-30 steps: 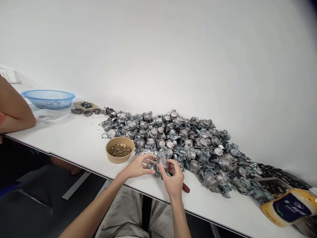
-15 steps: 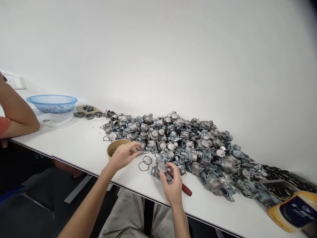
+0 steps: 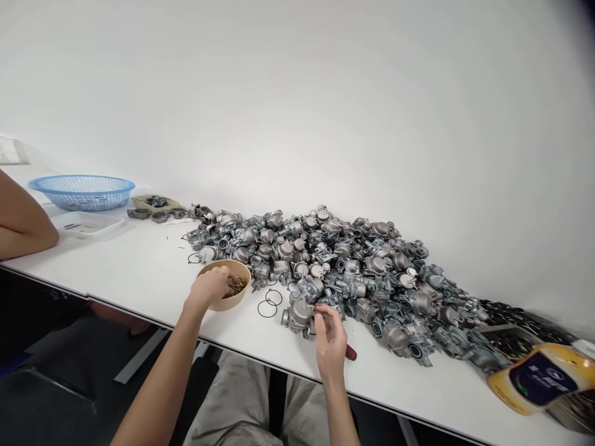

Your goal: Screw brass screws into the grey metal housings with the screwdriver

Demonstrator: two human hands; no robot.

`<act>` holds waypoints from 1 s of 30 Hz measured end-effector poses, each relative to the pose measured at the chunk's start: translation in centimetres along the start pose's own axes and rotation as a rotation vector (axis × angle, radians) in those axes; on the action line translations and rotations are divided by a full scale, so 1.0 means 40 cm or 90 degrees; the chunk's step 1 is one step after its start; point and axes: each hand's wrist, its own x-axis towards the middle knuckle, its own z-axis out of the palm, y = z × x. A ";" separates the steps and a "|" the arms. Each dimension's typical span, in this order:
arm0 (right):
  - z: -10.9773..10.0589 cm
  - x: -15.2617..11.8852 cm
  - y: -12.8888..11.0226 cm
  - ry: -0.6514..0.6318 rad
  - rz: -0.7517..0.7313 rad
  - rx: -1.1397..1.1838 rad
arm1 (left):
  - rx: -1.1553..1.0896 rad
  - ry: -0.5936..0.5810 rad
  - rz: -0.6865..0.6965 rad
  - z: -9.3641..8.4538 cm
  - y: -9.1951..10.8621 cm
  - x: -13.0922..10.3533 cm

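My left hand (image 3: 212, 286) reaches down into a tan round bowl (image 3: 227, 303), its fingers bent together among small brass-coloured parts (image 3: 238, 285). The fingertips are partly hidden, so I cannot make out what they hold. My right hand (image 3: 331, 337) is beside a grey metal carburetor (image 3: 299, 314) that sits on the table at the near edge of a big pile. Its thumb and fingers are apart, with the fingertips close to the carburetor's right side. Partly behind that hand lies a red handle (image 3: 351, 352). Thin black rubber rings (image 3: 267, 308) lie between the bowl and the carburetor.
A long heap of carburetors (image 3: 325, 254) runs along the wall. Far left are a blue basket (image 3: 83, 193), a clear tray (image 3: 88, 232) and another person's arm (image 3: 23, 223). A yellow bottle (image 3: 534, 378) lies at the right by a container of dark parts (image 3: 511, 341).
My left hand has moved down from over the bowl's right rim into it. My right hand has come away from around the carburetor, slightly to the right. The view has shifted slightly.
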 end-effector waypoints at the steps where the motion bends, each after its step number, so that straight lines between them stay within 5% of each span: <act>1: 0.000 0.000 -0.001 0.002 0.001 0.005 | -0.006 0.002 -0.001 0.001 -0.002 0.003; 24: -0.002 -0.007 -0.016 0.029 0.033 0.031 | -0.158 0.171 0.070 -0.022 -0.009 -0.009; 30: 0.008 -0.007 -0.038 0.073 -0.036 -0.035 | -0.348 0.162 0.114 -0.043 0.031 -0.040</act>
